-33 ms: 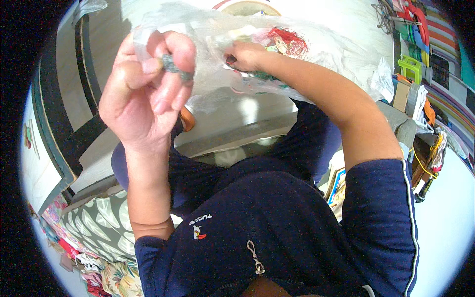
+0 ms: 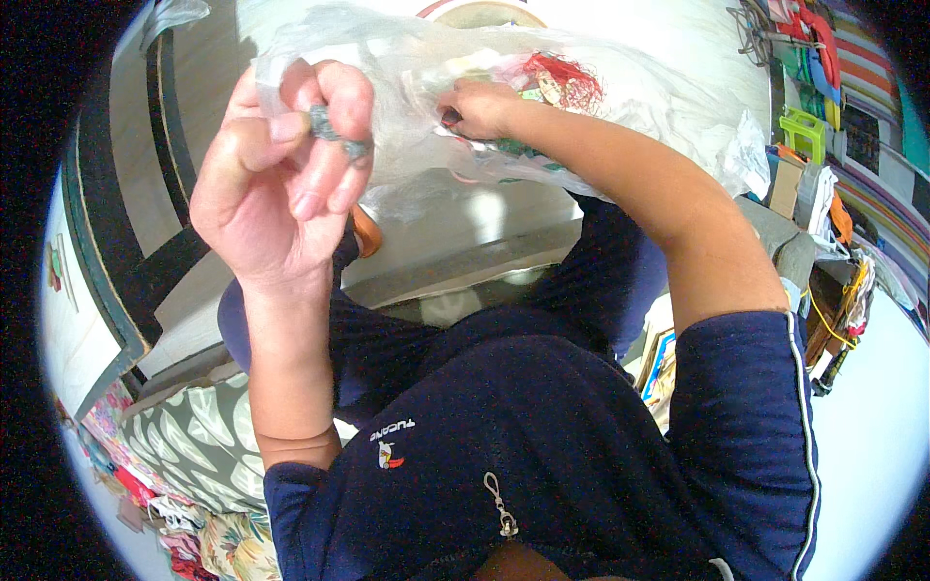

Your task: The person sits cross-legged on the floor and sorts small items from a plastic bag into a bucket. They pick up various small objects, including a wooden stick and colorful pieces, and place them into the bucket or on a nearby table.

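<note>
My left hand [image 2: 276, 198] is raised at upper left, fingers curled, pinching the rim of a large clear plastic bag [image 2: 402, 92]. A small grey-green twisted strip [image 2: 334, 136], its kind unclear, lies across those same fingers. Farther right, my right hand [image 2: 480, 108] is at the bag's contents, its fingers curled down beside a small dark thing [image 2: 451, 117]. What those fingers grip is hidden. Close to it in the bag are a tangle of red threads [image 2: 572, 82] and several small pale and green pieces.
Beyond the bag is a round-rimmed object [image 2: 484, 14]. A dark-edged frame [image 2: 121, 213] stands at left, over leaf-patterned cloth [image 2: 194, 436]. At right are a lime-green plastic holder [image 2: 802, 134], a white bundle [image 2: 748, 160] and stacked coloured items [image 2: 862, 58].
My left hand has shifted slightly to the left, with the bag's rim and the grey-green strip. My right hand stays almost where it was.
</note>
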The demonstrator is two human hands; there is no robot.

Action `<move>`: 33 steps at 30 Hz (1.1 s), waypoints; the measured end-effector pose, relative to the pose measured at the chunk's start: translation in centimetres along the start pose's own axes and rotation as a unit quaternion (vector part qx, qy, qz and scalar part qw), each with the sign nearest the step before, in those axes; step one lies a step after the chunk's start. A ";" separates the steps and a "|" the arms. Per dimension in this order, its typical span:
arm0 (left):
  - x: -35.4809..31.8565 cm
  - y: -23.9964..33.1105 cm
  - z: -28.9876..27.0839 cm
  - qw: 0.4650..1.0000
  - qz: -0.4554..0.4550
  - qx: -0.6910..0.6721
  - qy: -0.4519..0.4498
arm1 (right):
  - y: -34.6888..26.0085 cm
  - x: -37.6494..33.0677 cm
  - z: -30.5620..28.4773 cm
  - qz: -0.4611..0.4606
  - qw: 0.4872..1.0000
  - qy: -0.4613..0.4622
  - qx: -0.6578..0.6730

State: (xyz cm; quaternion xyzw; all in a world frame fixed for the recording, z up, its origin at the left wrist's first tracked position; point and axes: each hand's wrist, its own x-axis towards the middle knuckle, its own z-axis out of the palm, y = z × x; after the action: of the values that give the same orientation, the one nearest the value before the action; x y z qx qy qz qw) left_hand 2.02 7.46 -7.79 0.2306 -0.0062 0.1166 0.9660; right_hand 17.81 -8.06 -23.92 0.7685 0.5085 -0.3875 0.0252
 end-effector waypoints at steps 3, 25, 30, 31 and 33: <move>0.1 -0.1 0.0 1.000 -0.017 -0.022 0.002 | 0.2 0.0 0.6 -0.018 0.997 0.040 -0.066; 0.2 -0.6 1.1 0.998 -0.057 -0.012 0.020 | 5.9 -6.6 -5.0 0.115 0.902 -0.079 0.408; -0.6 -0.7 1.9 0.997 -0.076 0.005 0.022 | 3.7 -7.7 -5.9 0.057 0.994 -0.036 -0.090; -0.7 -0.7 2.0 0.996 -0.082 0.006 0.019 | 1.6 -7.4 -6.5 0.133 0.975 -0.073 -0.162; -0.8 -0.5 2.4 0.995 -0.092 0.010 0.024 | 0.6 -6.3 -5.5 0.066 0.984 -0.042 -0.158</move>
State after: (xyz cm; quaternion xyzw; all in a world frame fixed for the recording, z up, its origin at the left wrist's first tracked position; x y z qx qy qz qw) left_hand 1.42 5.77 -5.94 0.2370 0.0389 0.0329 0.9702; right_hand 20.23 -10.77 -16.41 0.7696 0.5103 -0.3318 0.1930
